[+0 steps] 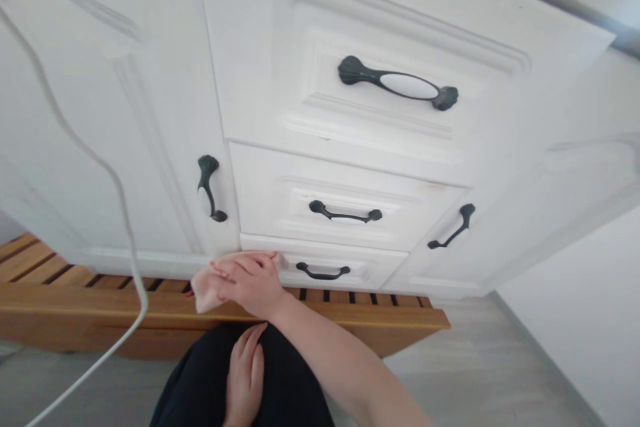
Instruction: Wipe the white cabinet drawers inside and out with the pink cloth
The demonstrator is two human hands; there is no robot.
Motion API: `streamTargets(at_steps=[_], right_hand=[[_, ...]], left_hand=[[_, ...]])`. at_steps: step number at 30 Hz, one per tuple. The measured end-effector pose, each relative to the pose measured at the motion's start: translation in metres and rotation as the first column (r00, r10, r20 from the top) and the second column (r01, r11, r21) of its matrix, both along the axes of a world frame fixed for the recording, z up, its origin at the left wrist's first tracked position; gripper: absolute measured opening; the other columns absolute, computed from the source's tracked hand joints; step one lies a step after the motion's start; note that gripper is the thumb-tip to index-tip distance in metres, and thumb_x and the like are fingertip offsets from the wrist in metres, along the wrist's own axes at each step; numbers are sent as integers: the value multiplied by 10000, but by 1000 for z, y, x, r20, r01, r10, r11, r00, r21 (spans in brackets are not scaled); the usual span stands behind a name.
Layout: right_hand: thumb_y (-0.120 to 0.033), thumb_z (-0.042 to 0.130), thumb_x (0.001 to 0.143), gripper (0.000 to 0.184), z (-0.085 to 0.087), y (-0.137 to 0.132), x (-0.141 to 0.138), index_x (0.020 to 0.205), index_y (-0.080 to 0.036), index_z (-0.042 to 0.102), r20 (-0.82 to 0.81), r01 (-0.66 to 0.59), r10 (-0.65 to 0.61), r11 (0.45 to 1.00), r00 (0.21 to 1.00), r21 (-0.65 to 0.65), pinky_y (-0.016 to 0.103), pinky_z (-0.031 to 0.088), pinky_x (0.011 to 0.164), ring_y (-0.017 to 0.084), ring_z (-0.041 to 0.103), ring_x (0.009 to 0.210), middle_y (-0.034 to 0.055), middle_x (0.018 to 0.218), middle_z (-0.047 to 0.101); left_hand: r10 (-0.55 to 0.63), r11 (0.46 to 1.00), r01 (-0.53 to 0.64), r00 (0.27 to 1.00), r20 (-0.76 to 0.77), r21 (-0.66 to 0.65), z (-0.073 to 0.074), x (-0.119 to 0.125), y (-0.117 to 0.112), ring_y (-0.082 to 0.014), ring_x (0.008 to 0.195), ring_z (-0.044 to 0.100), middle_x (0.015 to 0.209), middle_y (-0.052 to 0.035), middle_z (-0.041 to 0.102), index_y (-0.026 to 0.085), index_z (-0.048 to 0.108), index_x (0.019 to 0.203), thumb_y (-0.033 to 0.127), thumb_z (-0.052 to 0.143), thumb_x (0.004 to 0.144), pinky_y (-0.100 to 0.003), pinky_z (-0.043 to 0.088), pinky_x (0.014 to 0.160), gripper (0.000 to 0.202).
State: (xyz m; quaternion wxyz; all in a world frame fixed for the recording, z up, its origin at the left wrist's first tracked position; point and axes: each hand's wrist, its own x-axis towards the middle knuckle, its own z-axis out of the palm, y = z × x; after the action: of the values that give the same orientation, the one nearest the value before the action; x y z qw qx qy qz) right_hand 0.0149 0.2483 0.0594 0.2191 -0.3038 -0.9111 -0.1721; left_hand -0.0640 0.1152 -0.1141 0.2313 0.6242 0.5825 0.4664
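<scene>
1. Right hand [250, 283] reaching in from the lower right, fingers close together and curled over a pink cloth [204, 295], pressing it against the bottom edge of a white cabinet [125, 147].
2. Pink cloth bunched under those fingers, one corner poking out past the fingertips to the left, just above a wooden slatted platform [75, 310].
3. Just right of the knuckles: lowest drawer [373, 265] and its black handle [323, 273], untouched.
4. Above the fingers: black door handle [209, 188], upright; further up and to the right, two more drawer fronts with dark handles.
5. Left hand [245, 373] below the right wrist, lying flat on a black-clad knee [200, 380], fingers straight and loosely together, holding nothing.
6. White cable [131, 240] hanging well left of the fingers, crossing cabinet and platform.
</scene>
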Motion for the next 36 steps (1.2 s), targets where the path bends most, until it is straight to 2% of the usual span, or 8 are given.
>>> streamTargets(at_steps=[6,9,13,21,25,30,32,36], right_hand=[[-209,378,1021,261,-11,8,12,1189,-232,575,226,-103,88,993,970,54,328,400,995,163,464,1236,24,1349,582],[-190,429,1008,208,-31,3,51,1142,-216,587,254,-149,146,989,956,-9,299,408,982,136,530,1151,27,1192,656],[-198,444,1007,233,-38,-14,119,1180,-232,597,262,-121,128,992,957,-41,298,401,1007,136,515,1216,8,1260,651],[-235,592,947,285,-16,-65,256,1214,-321,646,309,103,-63,988,949,-113,359,406,972,180,568,1176,4,1267,680],[-194,618,922,376,11,-77,287,1248,-381,639,225,256,-210,946,952,-200,381,403,1016,178,567,1203,0,1300,669],[-201,535,961,372,35,-74,303,1224,-435,657,4,379,-381,920,925,-103,445,358,1089,190,557,1192,7,1230,693],[-210,546,956,353,21,-73,306,1173,-451,686,-85,439,-444,896,892,-66,485,343,1087,206,560,1144,18,1168,701],[-205,619,912,360,-40,-80,305,1131,-479,701,-179,540,-539,840,823,-45,522,344,1051,239,532,1102,36,1135,674]], left_hand=[[-3,1000,3,1000,-23,-25,6,1,-1,-257,1207,549,1255,-89,591,236,588,1236,365,379,948,-514,466,1066,378],[3,999,-4,999,-34,-37,10,0,-2,-259,1209,548,1253,-98,592,222,596,1233,370,374,948,-516,462,1068,390],[-5,998,3,1000,-22,-57,13,0,-3,-259,1204,544,1249,-99,590,214,597,1237,379,364,955,-524,447,1081,402],[-26,998,26,1000,0,-56,8,2,-2,-265,1212,535,1258,-92,589,235,599,1230,416,361,951,-558,418,1102,409],[-22,999,21,999,-30,-38,4,0,-2,-264,1209,547,1255,-89,599,238,599,1226,431,372,941,-551,434,1094,413],[-24,1000,23,997,-78,-16,-3,-4,0,-270,1193,571,1241,-86,621,235,599,1230,445,369,936,-543,460,1077,429],[-20,1000,19,996,-87,-5,-5,-4,0,-275,1191,570,1239,-95,622,227,600,1228,448,360,939,-562,456,1075,436],[-26,1000,24,994,-102,-12,-5,-4,-1,-275,1196,574,1248,-97,625,228,593,1242,452,356,945,-573,456,1078,441]])
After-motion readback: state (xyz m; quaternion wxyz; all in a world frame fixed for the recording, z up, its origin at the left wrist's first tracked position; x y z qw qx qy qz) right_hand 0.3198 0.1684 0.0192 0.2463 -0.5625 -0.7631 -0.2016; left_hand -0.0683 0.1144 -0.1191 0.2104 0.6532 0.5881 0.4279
